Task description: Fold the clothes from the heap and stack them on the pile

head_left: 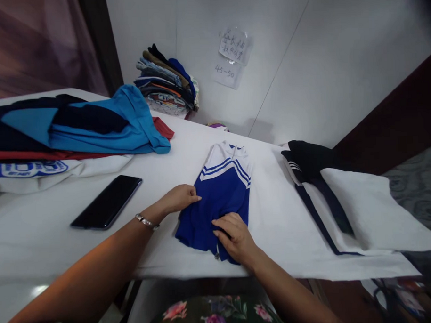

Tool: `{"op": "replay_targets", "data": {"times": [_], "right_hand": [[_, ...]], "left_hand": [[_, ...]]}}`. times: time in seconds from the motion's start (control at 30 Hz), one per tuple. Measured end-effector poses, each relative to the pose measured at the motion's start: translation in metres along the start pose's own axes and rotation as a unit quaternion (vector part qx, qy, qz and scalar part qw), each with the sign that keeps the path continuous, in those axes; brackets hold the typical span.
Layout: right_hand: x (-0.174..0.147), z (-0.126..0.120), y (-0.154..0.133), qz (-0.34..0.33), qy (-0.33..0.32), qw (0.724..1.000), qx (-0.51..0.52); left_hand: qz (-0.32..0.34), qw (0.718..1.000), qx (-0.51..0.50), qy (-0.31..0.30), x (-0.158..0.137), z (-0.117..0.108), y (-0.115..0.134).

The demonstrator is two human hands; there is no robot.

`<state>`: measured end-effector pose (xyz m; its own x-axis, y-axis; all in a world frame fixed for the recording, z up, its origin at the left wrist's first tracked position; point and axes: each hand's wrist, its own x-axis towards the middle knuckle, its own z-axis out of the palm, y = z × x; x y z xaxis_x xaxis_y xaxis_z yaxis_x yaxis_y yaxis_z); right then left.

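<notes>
A blue and white zip jacket [221, 189] lies folded narrow on the white-covered table, its collar pointing away from me. Blue stripes cross its white upper part, and a zip end shows at the lower hem. At the jacket's left edge, my left hand [181, 198] is closed, thumb and fingers pinching the fabric. My right hand [235, 234] rests over the lower right part, its curled fingers gathering a fold of the blue cloth. The fabric between the right fingertips is partly hidden. A black phone [109, 203] lies to the left of my left forearm.
Blue and navy garments [108, 123] are heaped at the left, above a white lettered garment [77, 171]. A stack of folded clothes [166, 83] stands against the wall. At right lie black [310, 158] and white garments [376, 212]. Handwritten paper signs [232, 45] hang on the wall.
</notes>
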<state>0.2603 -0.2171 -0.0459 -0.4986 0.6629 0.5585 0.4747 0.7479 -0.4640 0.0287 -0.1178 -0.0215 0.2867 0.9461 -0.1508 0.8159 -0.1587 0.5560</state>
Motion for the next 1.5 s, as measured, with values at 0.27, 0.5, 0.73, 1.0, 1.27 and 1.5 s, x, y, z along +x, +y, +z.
{"op": "replay_targets", "data": {"times": [0.27,0.5,0.73,1.0,1.27,1.5], "right_hand": [[0.000,0.003,0.000,0.034,-0.010,0.999,-0.012],[0.005,-0.011,-0.004,0.048,-0.008,0.998,0.043],[0.015,-0.029,0.035,0.085,0.038,0.995,0.045],[0.064,-0.028,0.091,0.147,-0.008,0.989,-0.015],[0.107,-0.011,0.128,0.242,-0.169,0.944,-0.151],[0.126,-0.004,0.132,0.269,-0.182,0.928,-0.182]], "left_hand": [[-0.034,0.998,0.058,0.011,0.003,-0.006,-0.002],[-0.026,0.997,0.071,0.029,0.001,-0.004,-0.001],[0.187,0.968,-0.002,0.167,0.002,0.008,0.004],[0.266,0.959,0.094,-0.033,0.003,0.038,0.012],[0.274,0.956,0.095,-0.038,0.003,0.039,0.008],[0.252,0.962,0.086,-0.059,-0.003,0.034,0.015]]}}
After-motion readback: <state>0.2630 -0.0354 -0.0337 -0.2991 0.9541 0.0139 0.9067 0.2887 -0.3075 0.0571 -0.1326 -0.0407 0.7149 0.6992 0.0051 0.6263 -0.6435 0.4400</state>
